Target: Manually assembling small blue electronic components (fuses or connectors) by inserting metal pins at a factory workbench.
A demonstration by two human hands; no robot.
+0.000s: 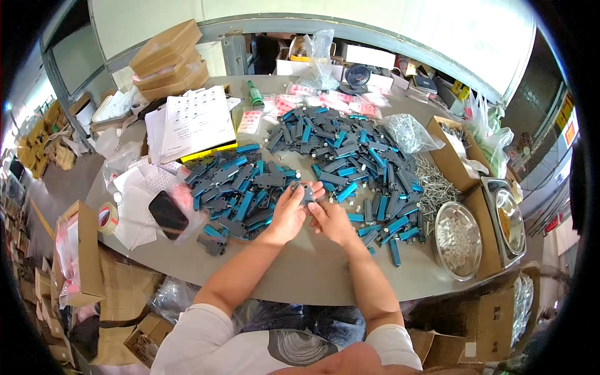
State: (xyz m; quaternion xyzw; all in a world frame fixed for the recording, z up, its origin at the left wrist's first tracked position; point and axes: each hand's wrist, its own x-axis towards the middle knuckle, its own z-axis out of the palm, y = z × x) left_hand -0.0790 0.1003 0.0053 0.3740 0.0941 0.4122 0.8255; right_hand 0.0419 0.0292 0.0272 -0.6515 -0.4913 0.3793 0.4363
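Near the table's middle, my left hand (289, 215) is closed round a small dark grey plastic fitting (306, 195), with its fingers behind and its thumb in front. My right hand (333, 223) meets it from the right, thumb and fingers pinched at the fitting's lower edge. Whether the right fingers also hold a smaller piece is hidden. On the left lies a heap of similar dark grey and blue fittings (240, 190). A larger heap of blue and grey fittings (390, 181) spreads behind and to the right of my hands.
Loose screws (437, 187) lie right of the larger heap, beside a metal bowl of small pale pieces (458, 240). A cardboard box (459, 156) and a steel tray (509, 219) line the right edge. Left are a phone (169, 214), papers (197, 125) and a tape roll (107, 219).
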